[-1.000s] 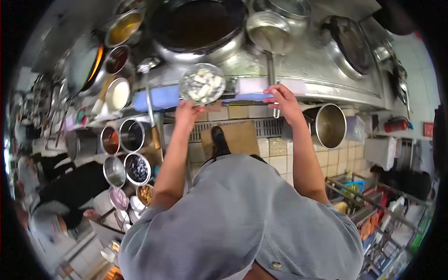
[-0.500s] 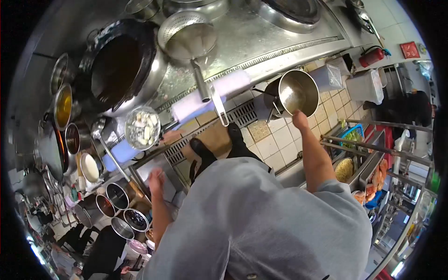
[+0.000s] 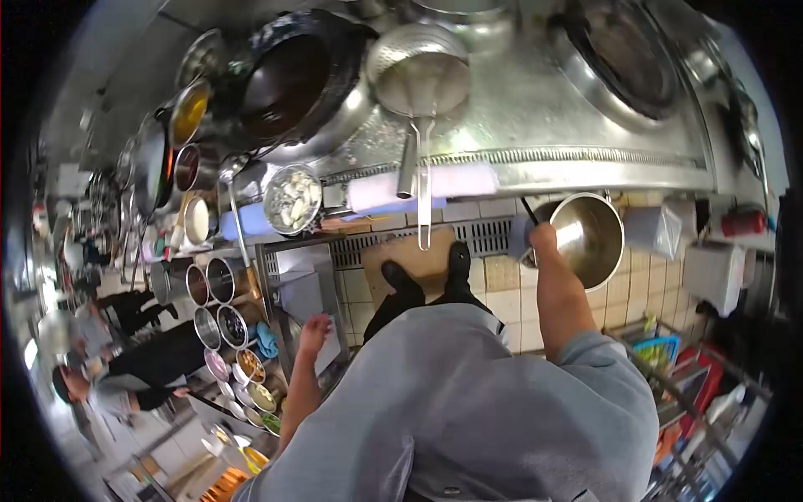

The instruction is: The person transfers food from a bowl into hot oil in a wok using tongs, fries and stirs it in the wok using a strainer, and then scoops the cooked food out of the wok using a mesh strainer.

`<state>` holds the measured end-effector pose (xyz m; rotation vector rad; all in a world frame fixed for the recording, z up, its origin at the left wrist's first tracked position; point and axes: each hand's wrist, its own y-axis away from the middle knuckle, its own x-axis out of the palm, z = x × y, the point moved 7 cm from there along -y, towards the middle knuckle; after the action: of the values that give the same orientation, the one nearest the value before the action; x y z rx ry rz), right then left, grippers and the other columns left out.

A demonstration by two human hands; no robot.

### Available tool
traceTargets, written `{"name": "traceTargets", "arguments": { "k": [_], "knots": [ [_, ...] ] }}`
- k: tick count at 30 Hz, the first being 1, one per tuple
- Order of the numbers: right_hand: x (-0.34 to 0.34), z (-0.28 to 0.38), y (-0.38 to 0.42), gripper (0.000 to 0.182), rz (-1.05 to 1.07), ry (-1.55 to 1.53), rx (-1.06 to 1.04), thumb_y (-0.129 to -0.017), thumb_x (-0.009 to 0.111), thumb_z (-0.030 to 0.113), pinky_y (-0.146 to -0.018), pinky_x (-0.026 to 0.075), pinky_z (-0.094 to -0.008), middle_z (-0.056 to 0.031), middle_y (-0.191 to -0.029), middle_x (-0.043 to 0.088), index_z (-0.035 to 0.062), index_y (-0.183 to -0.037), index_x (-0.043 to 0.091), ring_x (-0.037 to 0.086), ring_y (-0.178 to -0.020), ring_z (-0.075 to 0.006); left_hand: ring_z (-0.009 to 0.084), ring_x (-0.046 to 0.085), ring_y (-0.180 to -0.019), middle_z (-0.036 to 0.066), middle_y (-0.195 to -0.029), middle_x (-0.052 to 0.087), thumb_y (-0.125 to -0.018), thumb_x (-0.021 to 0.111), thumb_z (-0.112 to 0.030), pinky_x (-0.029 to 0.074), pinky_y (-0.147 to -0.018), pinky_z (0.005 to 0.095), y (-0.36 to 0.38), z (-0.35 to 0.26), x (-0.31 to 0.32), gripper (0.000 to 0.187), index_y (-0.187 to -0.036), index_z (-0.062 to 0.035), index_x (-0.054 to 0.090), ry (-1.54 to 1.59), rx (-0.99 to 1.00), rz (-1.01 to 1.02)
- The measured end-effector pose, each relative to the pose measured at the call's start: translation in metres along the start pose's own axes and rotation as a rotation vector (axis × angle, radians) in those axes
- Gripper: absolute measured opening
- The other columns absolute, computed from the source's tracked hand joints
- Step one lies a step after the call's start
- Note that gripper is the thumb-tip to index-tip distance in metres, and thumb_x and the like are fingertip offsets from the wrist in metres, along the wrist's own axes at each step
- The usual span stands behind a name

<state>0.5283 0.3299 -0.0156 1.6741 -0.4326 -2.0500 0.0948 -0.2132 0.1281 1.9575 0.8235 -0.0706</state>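
Observation:
At the left rim of a large steel pot (image 3: 598, 259) is my right hand (image 3: 545, 239), its fingers curled. A thin black bar runs to it, and the hand hides what is gripped. My left hand (image 3: 314, 335) hangs free beside a metal cabinet (image 3: 305, 297), fingers loosely bent, with nothing visible in them. Ahead of me on the counter edge a perforated strainer (image 3: 418, 71) rests with its handle over a folded pinkish towel (image 3: 376, 194). Left of the towel stands a bowl of pale pieces (image 3: 293, 199).
A big dark wok (image 3: 288, 84) sits at the upper left and another wok (image 3: 623, 58) at the upper right. Several seasoning tins (image 3: 222, 280) line the left side near a ladle (image 3: 238, 209). A person (image 3: 125, 385) works at the far left. Crates (image 3: 657, 351) stand right.
My view has turned, so the counter edge now lies level. Along the pot's rim my right hand has shifted to the left side. My left hand has moved slightly and is sharper.

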Motion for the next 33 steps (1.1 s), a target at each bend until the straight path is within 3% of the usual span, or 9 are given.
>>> {"name": "traceTargets", "arguments": {
  "k": [1,4,7,11,12,19,22,28,33],
  "knots": [
    [0.001,0.003,0.0,0.027,0.023,0.0,-0.054,-0.076,0.052,0.025,-0.076,0.049,-0.0442,-0.0234,-0.087,0.063,0.0008,-0.076,0.064,0.061,-0.089,-0.0374,0.0151,0.058,-0.071,0.001,-0.087,0.06,-0.085,0.057,-0.03,0.047,-0.066,0.0297,0.001,-0.012,0.006,0.029,-0.103,-0.007,0.056,0.032,0.076,-0.019],
    [0.012,-0.008,0.019,0.019,0.16,-0.574,0.263,-0.073,0.053,0.017,-0.056,0.049,-0.0409,-0.016,-0.061,0.057,0.0038,-0.061,0.058,0.061,-0.065,-0.0303,0.0165,0.058,-0.077,0.004,-0.091,0.062,-0.087,0.056,-0.031,0.047,-0.065,0.0295,-0.017,-0.019,0.045,0.032,-0.106,-0.0057,0.056,-0.014,0.299,0.133],
    [0.006,-0.02,0.027,0.024,0.205,-0.792,0.332,-0.073,0.055,0.017,-0.041,0.043,-0.0367,-0.0073,-0.046,0.046,0.0054,-0.053,0.05,0.054,-0.046,-0.0234,0.0157,0.06,-0.077,0.007,-0.085,0.063,-0.083,0.06,-0.03,0.048,-0.07,0.0303,-0.03,-0.005,0.071,0.036,-0.106,-0.0021,0.056,-0.147,0.205,0.119],
    [-0.091,-0.006,0.05,0.024,-0.455,-0.103,-0.332,-0.069,0.059,0.016,-0.046,0.043,-0.0401,-0.0153,-0.049,0.047,-0.0024,-0.057,0.05,0.053,-0.048,-0.0299,0.018,0.062,-0.079,0.01,-0.089,0.065,-0.083,0.06,-0.031,0.049,-0.072,0.0305,-0.015,-0.022,0.078,0.038,-0.108,-0.0015,0.056,-0.287,0.23,0.114],
    [-0.125,0.013,0.074,0.023,-0.312,-0.129,-0.216,-0.068,0.059,0.014,-0.056,0.045,-0.0415,-0.0154,-0.049,0.043,-0.0026,-0.059,0.048,0.049,-0.052,-0.0314,0.0188,0.062,-0.08,0.011,-0.09,0.065,-0.083,0.059,-0.031,0.049,-0.072,0.0307,-0.012,-0.025,0.079,0.038,-0.108,-0.002,0.057,-0.291,0.221,0.104],
    [-0.238,0.17,0.228,0.016,-0.112,-0.27,-0.865,-0.067,0.061,0.007,-0.053,0.04,-0.0403,-0.0161,-0.069,0.049,0.0021,-0.064,0.046,0.048,-0.058,-0.0321,0.0191,0.063,-0.084,0.011,-0.092,0.064,-0.083,0.059,-0.03,0.049,-0.073,0.0296,-0.011,-0.062,0.089,0.033,-0.104,-0.0053,0.058,-0.306,0.368,0.081],
    [-0.202,0.215,0.259,0.014,-0.057,-0.119,-1.03,-0.07,0.06,0.011,-0.057,0.044,-0.0414,-0.0163,-0.079,0.05,0.0032,-0.066,0.05,0.053,-0.066,-0.0337,0.0162,0.062,-0.079,0.01,-0.091,0.065,-0.084,0.059,-0.028,0.049,-0.07,0.0288,0.008,-0.094,0.094,0.029,-0.102,-0.0055,0.059,-0.209,0.461,0.043],
    [-0.06,0.269,0.27,0.007,0.063,0.061,-1.118,-0.072,0.056,0.013,-0.062,0.048,-0.0426,-0.0147,-0.085,0.053,0.0057,-0.073,0.055,0.056,-0.074,-0.0334,0.0145,0.06,-0.073,0.003,-0.082,0.064,-0.085,0.057,-0.03,0.048,-0.067,0.0292,0.004,-0.07,0.121,0.026,-0.097,-0.0066,0.06,0.23,0.28,0.155],
    [-0.068,0.348,0.339,0.008,0.115,0.095,-1.308,-0.074,0.057,0.014,-0.063,0.048,-0.0431,-0.0138,-0.089,0.052,0.0057,-0.074,0.054,0.057,-0.074,-0.0328,0.0154,0.061,-0.075,0.008,-0.09,0.063,-0.087,0.049,-0.045,0.048,-0.071,0.0306,0.034,-0.028,0.115,0.043,-0.097,-0.0041,0.059,0.739,-0.116,0.206]
  ]
}}
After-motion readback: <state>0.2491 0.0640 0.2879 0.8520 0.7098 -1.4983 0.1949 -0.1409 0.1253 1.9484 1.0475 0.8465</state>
